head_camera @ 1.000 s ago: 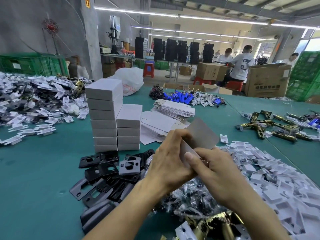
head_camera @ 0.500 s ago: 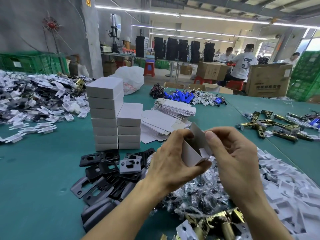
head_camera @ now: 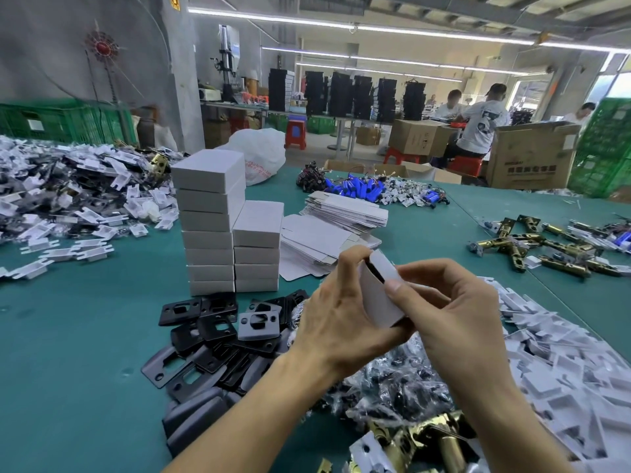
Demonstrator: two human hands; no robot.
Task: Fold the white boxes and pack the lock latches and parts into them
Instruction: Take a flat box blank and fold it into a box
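On the teal-green table mat (head_camera: 68, 370), a sprawling heap of white plastic inserts (head_camera: 68, 203) is seen to the left of the tall stack of closed white cardboard boxes (head_camera: 208, 227). A shorter stack of the same boxes (head_camera: 257, 247) is set touching the tall stack's right side. Just in front of the tall stack, flat black metal strike plates (head_camera: 211, 332) are scattered. Behind it and to the right, a pile of unfolded white cardboard blanks (head_camera: 345, 213) is laid. Right of the tall stack and nearer the camera, a half-folded small white cardboard box (head_camera: 375, 302) is held above the table. It is grasped by the left hand (head_camera: 341, 319), whose fingers are curled over its top edge. It is also pinched by the right hand (head_camera: 457, 315), whose thumb is pressed on its near face. Under the hands, clear bags of dark parts (head_camera: 392, 401) are heaped. Farther right of the tall stack, brass lock latches (head_camera: 532, 247) are spread, and a second heap of white inserts (head_camera: 563, 356) is piled in front of them.
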